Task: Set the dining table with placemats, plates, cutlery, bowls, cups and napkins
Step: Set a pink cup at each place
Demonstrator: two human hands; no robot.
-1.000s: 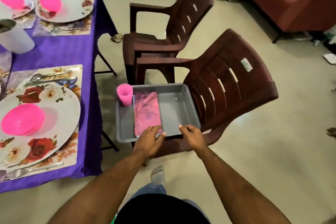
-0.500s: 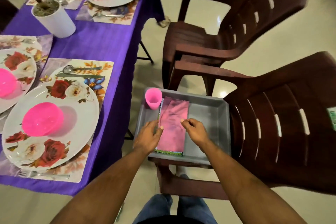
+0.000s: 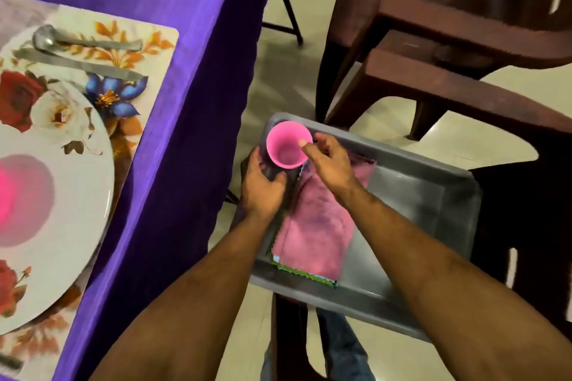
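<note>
A pink cup (image 3: pixel 288 145) stands upright in the far left corner of a grey tray (image 3: pixel 433 195) that sits on a brown chair seat. My right hand (image 3: pixel 328 161) pinches the cup's rim between thumb and forefinger. My left hand (image 3: pixel 261 185) curls over the tray's left wall just under the cup. A folded pink napkin (image 3: pixel 318 226) lies in the tray, partly under my right wrist. On the purple table (image 3: pixel 192 102) to the left, a floral placemat (image 3: pixel 130 40) bears a flowered plate (image 3: pixel 77 182), a spoon (image 3: pixel 83 42) and a knife (image 3: pixel 77 63).
A pink bowl (image 3: pixel 4 192) glows at the left frame edge on the plate. A second brown chair (image 3: pixel 448 18) stands behind the tray's chair, close to the table's corner. Bare floor (image 3: pixel 278 77) shows between table and chairs. My legs are below the tray.
Both hands left the napkin and moved up to the tray's far left corner. The right hand took hold of the cup's rim. The view moved in closer.
</note>
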